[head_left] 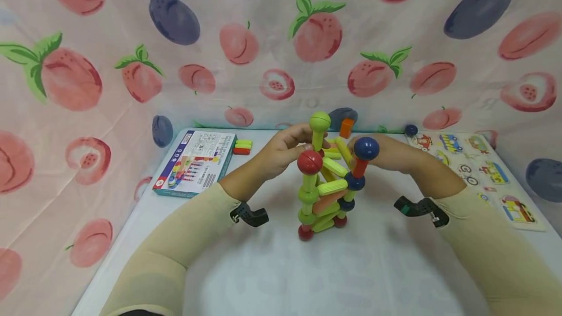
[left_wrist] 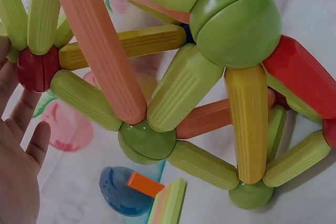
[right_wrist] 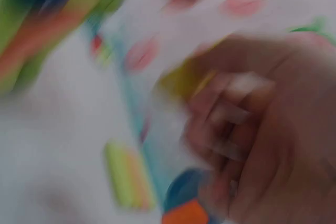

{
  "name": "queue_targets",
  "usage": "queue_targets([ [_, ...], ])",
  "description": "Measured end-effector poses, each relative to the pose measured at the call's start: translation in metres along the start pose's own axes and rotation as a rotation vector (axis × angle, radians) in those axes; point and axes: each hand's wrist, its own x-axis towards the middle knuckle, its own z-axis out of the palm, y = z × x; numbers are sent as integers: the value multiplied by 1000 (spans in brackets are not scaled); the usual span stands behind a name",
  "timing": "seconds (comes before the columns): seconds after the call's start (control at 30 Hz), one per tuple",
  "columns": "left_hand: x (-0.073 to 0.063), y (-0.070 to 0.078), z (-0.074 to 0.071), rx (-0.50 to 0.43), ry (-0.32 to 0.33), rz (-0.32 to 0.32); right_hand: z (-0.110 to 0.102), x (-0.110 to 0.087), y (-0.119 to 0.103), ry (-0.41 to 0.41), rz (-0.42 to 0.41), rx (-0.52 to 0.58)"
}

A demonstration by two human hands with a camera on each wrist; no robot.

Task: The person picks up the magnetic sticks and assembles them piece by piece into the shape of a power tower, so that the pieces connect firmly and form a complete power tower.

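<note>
R fingers (right_wrist: 202, 129) grip 1 yel rod (right_wrist: 181, 81) | L fingers (left_wrist: 23, 110) loose | 1 tower (head_left: 332, 187), 3 blu balls (head_left: 366, 148)

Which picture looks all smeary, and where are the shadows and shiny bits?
Right wrist view: smeared, with the right hand and the yellow piece it holds blurred; left wrist view: dim but sharper, soft shine on the large round green plastic ball; head view: fairly clear, soft shadows on the flat white tabletop.
</note>
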Motion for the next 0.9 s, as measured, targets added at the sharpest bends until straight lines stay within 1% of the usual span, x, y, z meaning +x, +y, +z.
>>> queue_targets([
  [0.03,0,0,0,1,3,-2,-5,-4,-5,10,-60,125],
  [0.07,0,1,1,2,9,-3,-10,-7,-11,6,-130,225],
  [0.13,0,1,2,4,22,-5,-17,-13,-22,-22,-266,368],
  [0.17,0,1,2,6,28,-7,-18,-15,-26,-49,-321,414],
  [0.2,0,1,3,8,35,-7,-19,-16,-31,-77,-357,438],
  [0.27,0,1,4,12,47,-6,-18,-17,-38,-131,-393,431],
  [0.33,-1,1,4,14,57,-3,-15,-17,-42,-163,-381,406],
  [0.4,-1,1,5,13,61,0,-11,-17,-44,-179,-351,381],
  [0.47,-1,1,5,9,60,1,-8,-17,-45,-181,-319,380],
  [0.57,-1,1,6,3,59,-9,-6,-16,-46,-182,-297,360],
  [0.73,-2,4,6,8,82,-28,-7,-14,-48,-199,-310,319],
  [0.83,-1,2,7,-7,80,-47,-5,-14,-43,-205,-339,363],
  [0.9,-2,0,8,-16,73,-81,-1,-14,-33,-182,-353,414],
])
